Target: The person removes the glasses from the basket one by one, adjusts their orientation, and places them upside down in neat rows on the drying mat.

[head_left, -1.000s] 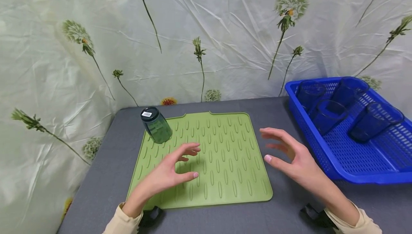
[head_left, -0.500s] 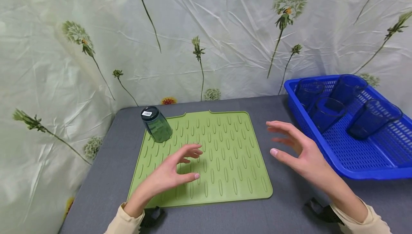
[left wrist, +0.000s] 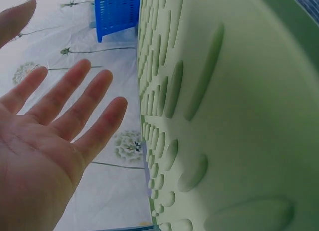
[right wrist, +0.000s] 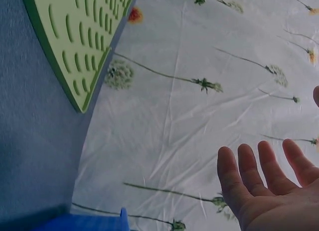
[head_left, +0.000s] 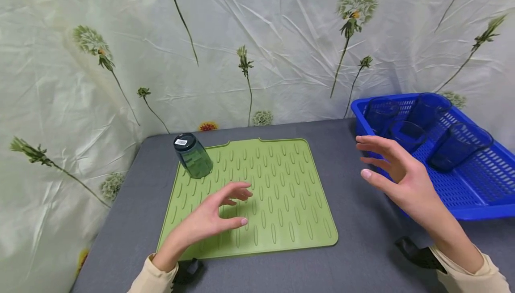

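Left hand: the left hand (head_left: 209, 217) hovers over the near part of the green mat (head_left: 281, 221), fingers loosely spread and a little bent, gripping nothing; the left wrist view shows the open palm (left wrist: 35, 156) beside the mat's ridged surface (left wrist: 224, 116).
Right hand: the right hand (head_left: 402, 176) is lifted at the near left corner of the blue basket (head_left: 474, 197), palm turned inward, fingers relaxed and empty; in the right wrist view its fingertips (right wrist: 264, 176) stand free against the flowered backdrop (right wrist: 199, 91).
Nearest to the right hand: the basket's front left corner and the blue cup (head_left: 407, 134) lying just behind the fingers; whether the hand touches either cannot be told.
Basket: it sits on the right side of the grey table (head_left: 362, 257) and holds several blue cups on their sides, among them one at the back left (head_left: 380, 112), one at the back (head_left: 430, 107) and one to the right (head_left: 458, 147).
Mat: it lies flat in the middle of the table, well left of the basket.
Green cup: one dark green cup (head_left: 192, 155) stands upside down on the mat's far left corner, a label on its base, well apart from both hands.
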`<action>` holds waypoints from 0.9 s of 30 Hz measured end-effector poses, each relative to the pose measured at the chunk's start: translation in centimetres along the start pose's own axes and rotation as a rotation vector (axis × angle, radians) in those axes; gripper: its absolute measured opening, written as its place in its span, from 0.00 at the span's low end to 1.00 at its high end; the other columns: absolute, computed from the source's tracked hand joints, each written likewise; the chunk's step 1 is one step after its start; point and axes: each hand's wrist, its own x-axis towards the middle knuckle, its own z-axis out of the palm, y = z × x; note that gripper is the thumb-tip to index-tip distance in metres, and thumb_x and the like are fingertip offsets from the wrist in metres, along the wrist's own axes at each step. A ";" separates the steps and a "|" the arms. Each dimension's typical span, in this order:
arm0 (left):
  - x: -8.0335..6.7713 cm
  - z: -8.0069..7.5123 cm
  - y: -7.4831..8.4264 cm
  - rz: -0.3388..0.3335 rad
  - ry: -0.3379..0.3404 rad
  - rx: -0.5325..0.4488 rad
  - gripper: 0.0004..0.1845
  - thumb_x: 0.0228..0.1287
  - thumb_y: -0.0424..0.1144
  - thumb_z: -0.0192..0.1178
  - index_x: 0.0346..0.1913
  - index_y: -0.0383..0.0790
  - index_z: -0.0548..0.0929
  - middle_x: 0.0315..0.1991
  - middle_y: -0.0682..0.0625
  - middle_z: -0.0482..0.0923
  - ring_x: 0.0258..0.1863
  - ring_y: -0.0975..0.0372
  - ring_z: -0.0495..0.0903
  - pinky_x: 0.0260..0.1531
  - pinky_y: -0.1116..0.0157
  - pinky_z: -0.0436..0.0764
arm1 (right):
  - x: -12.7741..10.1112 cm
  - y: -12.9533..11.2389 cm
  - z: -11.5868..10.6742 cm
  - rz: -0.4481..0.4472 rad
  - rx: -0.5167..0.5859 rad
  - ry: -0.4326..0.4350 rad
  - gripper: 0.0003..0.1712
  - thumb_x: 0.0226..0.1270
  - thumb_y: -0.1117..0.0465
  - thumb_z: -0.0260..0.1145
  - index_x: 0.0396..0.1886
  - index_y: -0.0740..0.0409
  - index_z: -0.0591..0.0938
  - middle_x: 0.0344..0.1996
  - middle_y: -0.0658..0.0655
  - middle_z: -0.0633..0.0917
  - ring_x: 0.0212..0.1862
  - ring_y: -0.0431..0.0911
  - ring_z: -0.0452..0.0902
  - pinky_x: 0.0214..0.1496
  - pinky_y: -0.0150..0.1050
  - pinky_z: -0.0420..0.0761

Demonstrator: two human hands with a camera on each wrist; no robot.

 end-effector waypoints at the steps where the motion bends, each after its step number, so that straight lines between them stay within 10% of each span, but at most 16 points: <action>1: 0.0 0.0 0.0 0.006 -0.005 -0.004 0.37 0.57 0.42 0.72 0.68 0.62 0.67 0.60 0.49 0.75 0.60 0.58 0.73 0.61 0.51 0.72 | 0.0 -0.1 -0.2 0.019 -0.013 0.006 0.37 0.61 0.83 0.61 0.70 0.65 0.67 0.66 0.64 0.69 0.66 0.51 0.65 0.61 0.31 0.72; 27: -0.2 -0.3 -0.1 0.065 -0.032 -0.004 0.38 0.56 0.36 0.73 0.68 0.60 0.68 0.60 0.49 0.76 0.61 0.55 0.73 0.60 0.55 0.73 | 0.8 -0.7 -8.3 0.086 -0.400 0.107 0.38 0.60 0.78 0.67 0.70 0.56 0.70 0.63 0.53 0.73 0.59 0.37 0.70 0.51 0.18 0.70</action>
